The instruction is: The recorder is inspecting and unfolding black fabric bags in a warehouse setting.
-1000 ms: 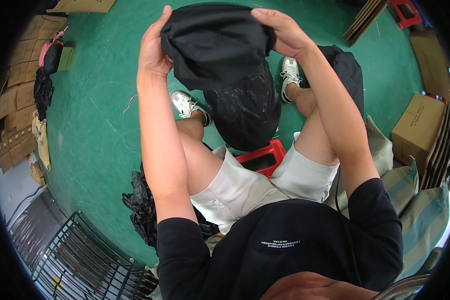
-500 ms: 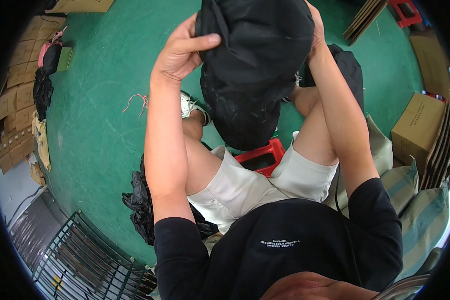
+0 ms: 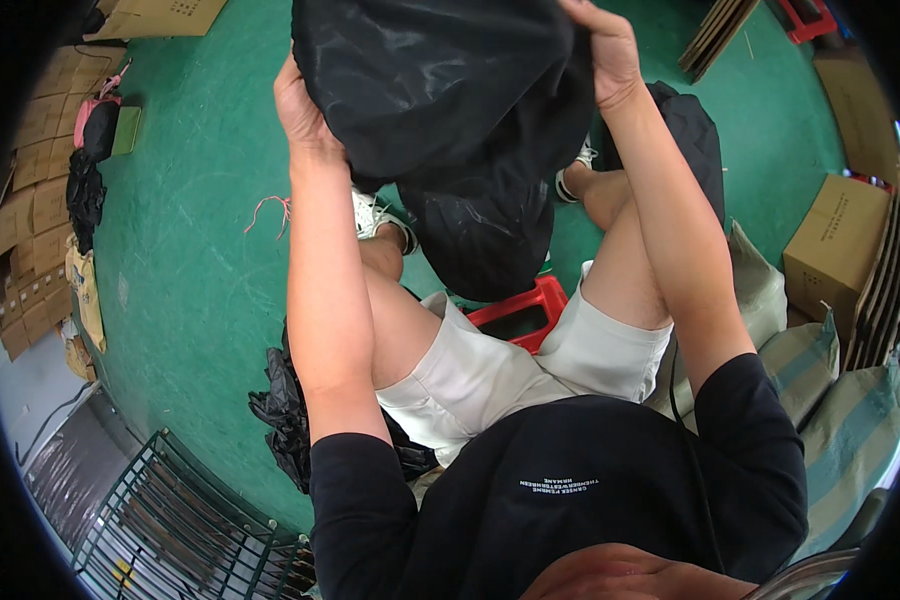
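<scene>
Left hand (image 3: 302,108): raised at the upper centre of the view, closed on the left edge of a large black fabric bundle (image 3: 440,90). The fingers are hidden behind the cloth; only the back of the hand and the wrist show.

Right hand (image 3: 605,52): raised at the same height, fingers curled over the upper right edge of the same bundle and gripping it.

Black fabric bundle: held in the air between the two hands, above the knees. It is matte and creased. A glossier black portion (image 3: 485,235) hangs from its underside and ends just above a red plastic stool (image 3: 522,310).

Seating: the person sits on the red stool, wearing white shorts (image 3: 490,365) and a black short-sleeved shirt (image 3: 580,490). A white sneaker (image 3: 375,215) rests on the green floor (image 3: 200,250) under the left hand.

Surroundings:
- A crumpled heap of black material (image 3: 285,410) lies on the floor beside the left thigh.
- A dark green wire rack (image 3: 170,520) stands at the lower left.
- Flattened brown cardboard sheets (image 3: 30,230) lie along the left edge.
- A closed brown cardboard box (image 3: 835,245) stands at the right, with grey-green striped sacks (image 3: 820,390) just below it.
</scene>
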A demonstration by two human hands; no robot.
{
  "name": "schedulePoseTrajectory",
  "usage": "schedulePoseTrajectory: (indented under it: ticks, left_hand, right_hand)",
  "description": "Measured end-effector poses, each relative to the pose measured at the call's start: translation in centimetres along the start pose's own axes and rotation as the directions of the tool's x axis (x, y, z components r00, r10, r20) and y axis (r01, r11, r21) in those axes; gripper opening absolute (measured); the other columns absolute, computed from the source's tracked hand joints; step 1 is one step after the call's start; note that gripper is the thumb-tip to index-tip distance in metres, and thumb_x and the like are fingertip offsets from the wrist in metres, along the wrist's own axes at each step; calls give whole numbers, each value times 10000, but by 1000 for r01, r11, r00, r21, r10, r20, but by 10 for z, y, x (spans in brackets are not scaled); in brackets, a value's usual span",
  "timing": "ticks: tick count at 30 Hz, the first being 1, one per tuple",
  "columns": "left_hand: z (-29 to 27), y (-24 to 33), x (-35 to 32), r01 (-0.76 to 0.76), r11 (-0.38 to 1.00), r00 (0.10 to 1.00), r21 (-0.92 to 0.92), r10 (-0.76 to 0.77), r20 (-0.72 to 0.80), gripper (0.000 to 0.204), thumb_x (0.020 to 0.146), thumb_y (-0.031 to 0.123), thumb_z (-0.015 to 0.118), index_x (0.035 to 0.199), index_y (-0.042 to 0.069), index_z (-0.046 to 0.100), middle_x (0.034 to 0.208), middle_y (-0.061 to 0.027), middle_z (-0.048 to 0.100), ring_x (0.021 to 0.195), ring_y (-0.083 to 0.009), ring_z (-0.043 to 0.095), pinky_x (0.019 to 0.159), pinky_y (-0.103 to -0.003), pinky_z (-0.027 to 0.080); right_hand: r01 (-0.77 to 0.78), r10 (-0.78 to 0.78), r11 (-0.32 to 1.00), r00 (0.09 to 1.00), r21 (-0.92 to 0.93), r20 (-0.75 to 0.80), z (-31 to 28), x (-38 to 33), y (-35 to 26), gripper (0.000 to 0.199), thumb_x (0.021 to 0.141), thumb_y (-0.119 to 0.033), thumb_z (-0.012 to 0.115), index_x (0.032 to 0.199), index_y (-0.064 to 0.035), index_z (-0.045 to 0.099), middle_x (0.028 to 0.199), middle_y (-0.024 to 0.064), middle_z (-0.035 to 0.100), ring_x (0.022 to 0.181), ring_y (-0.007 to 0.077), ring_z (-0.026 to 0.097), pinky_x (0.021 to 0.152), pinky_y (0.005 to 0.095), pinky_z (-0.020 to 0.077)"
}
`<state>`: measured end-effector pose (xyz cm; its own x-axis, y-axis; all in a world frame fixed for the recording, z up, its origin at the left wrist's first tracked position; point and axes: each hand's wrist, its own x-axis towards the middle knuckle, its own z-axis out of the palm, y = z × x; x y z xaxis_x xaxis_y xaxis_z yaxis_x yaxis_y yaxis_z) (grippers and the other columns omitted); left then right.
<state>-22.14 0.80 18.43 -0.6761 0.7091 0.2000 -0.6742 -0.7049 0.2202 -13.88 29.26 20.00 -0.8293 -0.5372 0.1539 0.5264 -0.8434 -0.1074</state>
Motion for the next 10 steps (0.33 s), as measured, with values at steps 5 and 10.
schedulePoseTrajectory:
  ticks: [5, 10]
  left_hand:
    - [5, 0, 4, -237, 969, 952, 67, 246, -184, 308, 972, 117, 400, 1193, -52, 532, 1213, -174, 588, 1131, -305, 565, 1004, -434, 447]
    - [5, 12, 3, -244, 960, 941, 139, 269, -204, 341, 958, 144, 463, 1233, -54, 506, 1272, -174, 551, 1181, -310, 528, 1060, -433, 385]
  right_hand:
    - [327, -406, 864, 902, -382, -146, 24, -1, 7, 438, 933, -290, 487, 1215, 43, 531, 1181, 211, 603, 1027, 329, 617, 948, 444, 468]
    - [323, -391, 830, 919, -455, -61, -14, -23, -13, 856, 847, -360, 642, 1463, -48, 137, 1390, 227, 415, 1161, 341, 536, 1026, 474, 394]
